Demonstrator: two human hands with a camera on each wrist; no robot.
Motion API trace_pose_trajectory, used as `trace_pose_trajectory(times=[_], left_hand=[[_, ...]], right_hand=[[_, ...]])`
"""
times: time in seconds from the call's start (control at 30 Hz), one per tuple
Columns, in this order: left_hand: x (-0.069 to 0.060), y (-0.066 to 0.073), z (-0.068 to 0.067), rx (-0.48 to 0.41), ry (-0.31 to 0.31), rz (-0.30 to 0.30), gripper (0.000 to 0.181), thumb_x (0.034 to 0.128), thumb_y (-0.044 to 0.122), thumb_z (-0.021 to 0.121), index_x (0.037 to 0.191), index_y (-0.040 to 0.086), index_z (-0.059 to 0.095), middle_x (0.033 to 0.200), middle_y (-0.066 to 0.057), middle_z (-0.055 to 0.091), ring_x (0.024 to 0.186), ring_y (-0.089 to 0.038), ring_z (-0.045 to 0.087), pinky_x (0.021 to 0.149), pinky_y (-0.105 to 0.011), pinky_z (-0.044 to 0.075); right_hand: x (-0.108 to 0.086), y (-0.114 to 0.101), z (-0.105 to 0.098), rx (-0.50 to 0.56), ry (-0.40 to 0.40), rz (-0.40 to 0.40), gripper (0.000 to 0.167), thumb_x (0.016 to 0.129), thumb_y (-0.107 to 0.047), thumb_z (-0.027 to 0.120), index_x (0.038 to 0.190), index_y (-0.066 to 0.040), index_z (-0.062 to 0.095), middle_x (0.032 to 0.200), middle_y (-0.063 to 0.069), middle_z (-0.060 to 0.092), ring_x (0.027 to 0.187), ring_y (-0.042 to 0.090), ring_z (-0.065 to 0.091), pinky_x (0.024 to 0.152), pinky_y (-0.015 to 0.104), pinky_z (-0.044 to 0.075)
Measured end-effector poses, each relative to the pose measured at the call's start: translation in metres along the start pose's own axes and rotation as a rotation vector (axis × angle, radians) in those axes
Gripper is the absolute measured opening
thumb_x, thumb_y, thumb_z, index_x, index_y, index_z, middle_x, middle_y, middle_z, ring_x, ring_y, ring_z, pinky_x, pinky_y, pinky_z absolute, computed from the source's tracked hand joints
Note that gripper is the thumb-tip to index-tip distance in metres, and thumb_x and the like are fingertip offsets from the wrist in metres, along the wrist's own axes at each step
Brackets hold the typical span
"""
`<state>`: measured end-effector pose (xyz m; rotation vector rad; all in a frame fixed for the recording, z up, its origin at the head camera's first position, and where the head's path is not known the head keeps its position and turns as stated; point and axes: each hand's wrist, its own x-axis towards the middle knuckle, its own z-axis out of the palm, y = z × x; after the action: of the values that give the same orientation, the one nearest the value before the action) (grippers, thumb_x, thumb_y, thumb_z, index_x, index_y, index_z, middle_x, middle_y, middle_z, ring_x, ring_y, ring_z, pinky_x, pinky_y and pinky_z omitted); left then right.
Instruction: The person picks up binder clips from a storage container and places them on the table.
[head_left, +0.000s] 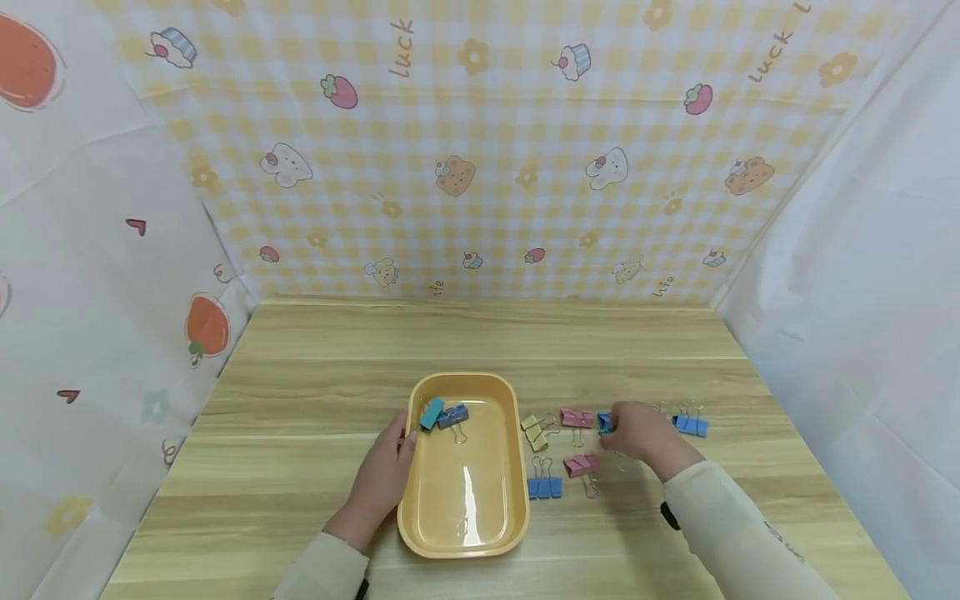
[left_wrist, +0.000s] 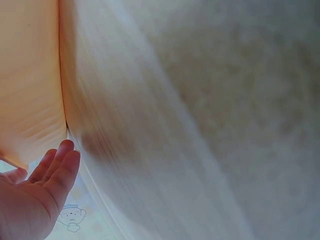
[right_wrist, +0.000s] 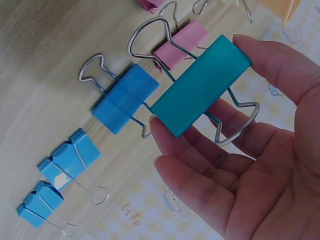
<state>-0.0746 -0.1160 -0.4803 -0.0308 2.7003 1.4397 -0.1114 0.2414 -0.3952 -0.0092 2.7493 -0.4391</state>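
My right hand [head_left: 641, 433] pinches a teal binder clip [right_wrist: 202, 85] by its two ends, between thumb and fingertips; its wire handles stand out on both sides. Close beside it lies a blue binder clip [right_wrist: 126, 98], with lighter blue clips [right_wrist: 70, 157] further along. My left hand [head_left: 382, 467] is at the left side of a yellow tray [head_left: 405, 508]. In the left wrist view its fingers [left_wrist: 62, 172] look fairly straight against the tray's outer wall, the thumb near the rim. Inside the tray are a teal clip [head_left: 431, 413] and a dark blue clip [head_left: 453, 417].
Right of the tray lie a yellow clip [head_left: 536, 433], a blue clip [head_left: 544, 487] and two pink clips, one upper [head_left: 577, 417] and one lower [head_left: 581, 465]. Another blue clip [head_left: 691, 426] lies beyond my right hand. Patterned cloth [head_left: 480, 125] hangs behind the wooden table [head_left: 315, 350].
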Motion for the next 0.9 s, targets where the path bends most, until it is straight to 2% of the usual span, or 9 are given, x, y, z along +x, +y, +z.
trace_pose_trajectory(times=[0.4, 0.6, 0.9], left_hand=[[0.000, 0.000, 0.000, 0.007, -0.002, -0.003, 0.053, 0.1051, 0.024, 0.039, 0.152, 0.004, 0.026, 0.140, -0.020, 0.047, 0.119, -0.032, 0.054, 0.101, -0.052, 0.043], [-0.002, 0.003, -0.001, 0.026, -0.015, -0.005, 0.053, 0.1054, 0.023, 0.039, 0.152, 0.001, 0.024, 0.139, -0.021, 0.049, 0.115, -0.031, 0.055, 0.098, -0.051, 0.044], [-0.001, 0.003, -0.001, 0.012, -0.022, -0.013, 0.054, 0.1054, 0.023, 0.038, 0.152, 0.002, 0.023, 0.144, -0.021, 0.044, 0.121, -0.033, 0.052, 0.102, -0.052, 0.041]], right_hand=[[-0.006, 0.005, 0.002, -0.009, 0.018, -0.001, 0.022, 0.081, -0.018, 0.075, 0.086, -0.002, 0.061, 0.073, 0.005, 0.054, 0.067, 0.021, 0.048, 0.057, 0.033, 0.042], [-0.009, 0.008, 0.004, -0.034, 0.013, -0.012, 0.023, 0.082, -0.020, 0.075, 0.086, -0.002, 0.062, 0.075, 0.005, 0.057, 0.068, 0.022, 0.050, 0.059, 0.036, 0.045], [-0.012, 0.012, 0.009, -0.020, -0.019, -0.004, 0.021, 0.082, -0.018, 0.074, 0.086, -0.003, 0.061, 0.075, 0.005, 0.057, 0.069, 0.021, 0.050, 0.058, 0.035, 0.045]])
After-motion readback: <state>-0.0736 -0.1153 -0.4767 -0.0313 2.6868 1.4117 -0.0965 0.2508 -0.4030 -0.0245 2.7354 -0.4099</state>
